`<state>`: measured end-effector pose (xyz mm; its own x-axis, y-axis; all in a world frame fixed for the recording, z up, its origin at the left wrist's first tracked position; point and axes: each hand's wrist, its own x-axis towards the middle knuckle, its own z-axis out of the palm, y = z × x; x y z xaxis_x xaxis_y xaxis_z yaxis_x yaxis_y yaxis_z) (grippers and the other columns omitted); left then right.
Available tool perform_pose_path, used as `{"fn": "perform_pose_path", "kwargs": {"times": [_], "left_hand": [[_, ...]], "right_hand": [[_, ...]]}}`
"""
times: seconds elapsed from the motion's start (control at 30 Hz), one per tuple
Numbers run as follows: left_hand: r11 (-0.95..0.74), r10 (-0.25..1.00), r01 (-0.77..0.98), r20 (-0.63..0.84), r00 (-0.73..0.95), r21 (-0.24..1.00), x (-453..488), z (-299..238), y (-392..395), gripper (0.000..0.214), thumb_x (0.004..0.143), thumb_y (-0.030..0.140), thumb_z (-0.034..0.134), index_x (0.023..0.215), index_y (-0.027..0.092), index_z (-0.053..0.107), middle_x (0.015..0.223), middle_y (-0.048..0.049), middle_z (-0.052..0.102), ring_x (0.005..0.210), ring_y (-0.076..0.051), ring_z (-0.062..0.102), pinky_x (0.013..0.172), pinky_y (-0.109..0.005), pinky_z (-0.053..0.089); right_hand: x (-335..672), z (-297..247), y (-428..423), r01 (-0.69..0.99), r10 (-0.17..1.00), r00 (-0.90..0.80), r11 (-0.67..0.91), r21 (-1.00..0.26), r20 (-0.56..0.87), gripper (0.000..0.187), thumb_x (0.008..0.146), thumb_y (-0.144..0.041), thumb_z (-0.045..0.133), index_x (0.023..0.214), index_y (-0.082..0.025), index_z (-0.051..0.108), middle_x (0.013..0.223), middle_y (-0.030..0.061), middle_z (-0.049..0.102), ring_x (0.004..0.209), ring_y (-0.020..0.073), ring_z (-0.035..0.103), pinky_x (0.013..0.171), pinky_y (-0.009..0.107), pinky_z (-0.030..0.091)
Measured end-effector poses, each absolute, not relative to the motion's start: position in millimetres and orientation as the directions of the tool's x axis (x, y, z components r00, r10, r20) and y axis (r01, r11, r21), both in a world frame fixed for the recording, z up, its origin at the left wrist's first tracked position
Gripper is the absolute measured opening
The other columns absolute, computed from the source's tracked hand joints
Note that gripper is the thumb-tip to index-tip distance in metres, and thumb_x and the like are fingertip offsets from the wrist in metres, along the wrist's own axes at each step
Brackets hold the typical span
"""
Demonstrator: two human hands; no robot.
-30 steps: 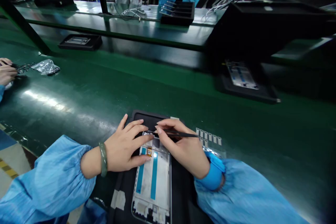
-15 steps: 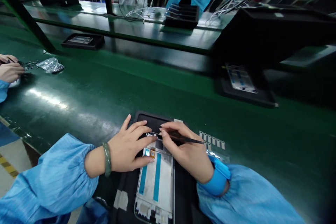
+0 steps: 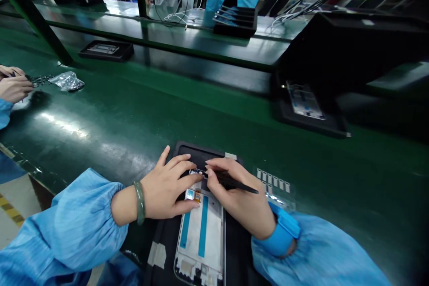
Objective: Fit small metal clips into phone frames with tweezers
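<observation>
A glossy green counter (image 3: 234, 111) fills the view; on it, right under both hands, sits a black tray (image 3: 197, 154) holding a white phone frame (image 3: 201, 237) with two blue strips. The frame's long axis runs straight away from the person, with its far end beneath the grip and its near end toward the body.

The left hand (image 3: 164, 192) lies flat and open with the fingers spread; its fingertips press on the frame's far left corner and it holds nothing. The right hand (image 3: 241, 201) is closed in a pencil-style grip around a thin black tool (image 3: 234, 183). The tool lies crosswise to the frame; its tail trails out to the right of the grip, and its tip points left, touching the frame's far edge just beside the left index fingertip; the two hands almost meet there.

The right hand is the nearer one to that spot; just below the grip on the frame's left side sits a small orange part (image 3: 195, 195). Just right of the grip, on the counter, lies a strip of small white labels (image 3: 273, 182). Well away to the left, another person's hand (image 3: 11, 87) rests near a clear plastic bag (image 3: 67, 81).
</observation>
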<state>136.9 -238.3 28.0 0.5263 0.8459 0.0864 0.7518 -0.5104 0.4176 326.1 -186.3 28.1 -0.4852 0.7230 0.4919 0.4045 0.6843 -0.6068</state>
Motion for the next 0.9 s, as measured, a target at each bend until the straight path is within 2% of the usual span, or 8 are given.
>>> {"fn": "perform_pose_path", "kwargs": {"times": [0.2, 0.27, 0.37, 0.47, 0.53, 0.7, 0.9], "left_hand": [[-0.51, 0.849, 0.75, 0.107, 0.517, 0.421, 137, 29, -238, 0.048, 0.085, 0.049, 0.051, 0.124, 0.019, 0.048, 0.127, -0.0112, 0.051, 0.132, -0.031, 0.031, 0.108, -0.065, 0.008], [-0.509, 0.85, 0.751, 0.107, 0.517, 0.421, 137, 29, -238, 0.048, 0.085, 0.048, 0.051, 0.123, 0.019, 0.049, 0.126, -0.0112, 0.051, 0.132, -0.031, 0.031, 0.108, -0.064, 0.007], [-0.512, 0.849, 0.751, 0.11, 0.517, 0.418, 137, 28, -238, 0.048, 0.086, 0.048, 0.05, 0.124, 0.019, 0.048, 0.126, -0.0115, 0.051, 0.132, -0.031, 0.031, 0.108, -0.064, 0.007], [-0.515, 0.847, 0.748, 0.116, 0.518, 0.419, 136, 28, -238, 0.049, 0.086, 0.048, 0.05, 0.126, 0.02, 0.048, 0.125, -0.0116, 0.052, 0.131, -0.031, 0.032, 0.108, -0.064, 0.008], [-0.515, 0.847, 0.748, 0.111, 0.521, 0.418, 136, 28, -238, 0.049, 0.086, 0.049, 0.049, 0.127, 0.02, 0.048, 0.126, -0.0116, 0.052, 0.131, -0.031, 0.032, 0.108, -0.064, 0.008], [-0.514, 0.845, 0.749, 0.1, 0.525, 0.417, 136, 28, -238, 0.048, 0.086, 0.048, 0.049, 0.126, 0.02, 0.048, 0.126, -0.0119, 0.051, 0.132, -0.031, 0.031, 0.108, -0.064, 0.009], [-0.512, 0.847, 0.753, 0.097, 0.523, 0.413, 136, 28, -239, 0.049, 0.086, 0.047, 0.05, 0.127, 0.02, 0.047, 0.127, -0.0119, 0.05, 0.132, -0.031, 0.03, 0.107, -0.065, 0.01]], "right_hand": [[320, 35, -193, 0.434, 0.629, -0.581, 0.776, -0.457, 0.516, 0.018, 0.087, -0.013, 0.05, 0.104, -0.019, 0.053, 0.084, 0.0038, 0.061, 0.077, 0.0168, 0.061, 0.07, 0.03, 0.051], [318, 37, -194, 0.459, 0.629, -0.601, 0.777, -0.431, 0.493, 0.018, 0.088, -0.014, 0.048, 0.104, -0.019, 0.053, 0.084, 0.005, 0.061, 0.078, 0.0188, 0.061, 0.071, 0.032, 0.052], [319, 35, -192, 0.481, 0.731, -0.513, 0.679, -0.554, 0.45, 0.016, 0.087, -0.017, 0.049, 0.102, -0.021, 0.055, 0.087, 0.0047, 0.063, 0.078, 0.0184, 0.063, 0.073, 0.032, 0.053], [325, 28, -189, 0.424, 0.88, -0.336, 0.459, -0.781, 0.335, 0.012, 0.086, -0.023, 0.056, 0.098, -0.023, 0.057, 0.083, 0.0024, 0.064, 0.072, 0.0165, 0.065, 0.06, 0.026, 0.054], [329, 24, -187, 0.372, 0.92, -0.283, 0.365, -0.854, 0.271, 0.014, 0.085, -0.027, 0.059, 0.098, -0.023, 0.057, 0.082, 0.0019, 0.064, 0.071, 0.0161, 0.065, 0.054, 0.023, 0.053], [330, 20, -187, 0.377, 0.889, -0.337, 0.429, -0.821, 0.31, 0.013, 0.085, -0.026, 0.06, 0.098, -0.024, 0.059, 0.086, 0.0014, 0.064, 0.078, 0.0162, 0.065, 0.066, 0.027, 0.054], [327, 22, -188, 0.403, 0.856, -0.372, 0.498, -0.768, 0.36, 0.01, 0.086, -0.024, 0.058, 0.096, -0.023, 0.058, 0.087, 0.0022, 0.064, 0.076, 0.0161, 0.064, 0.067, 0.028, 0.054]]}}
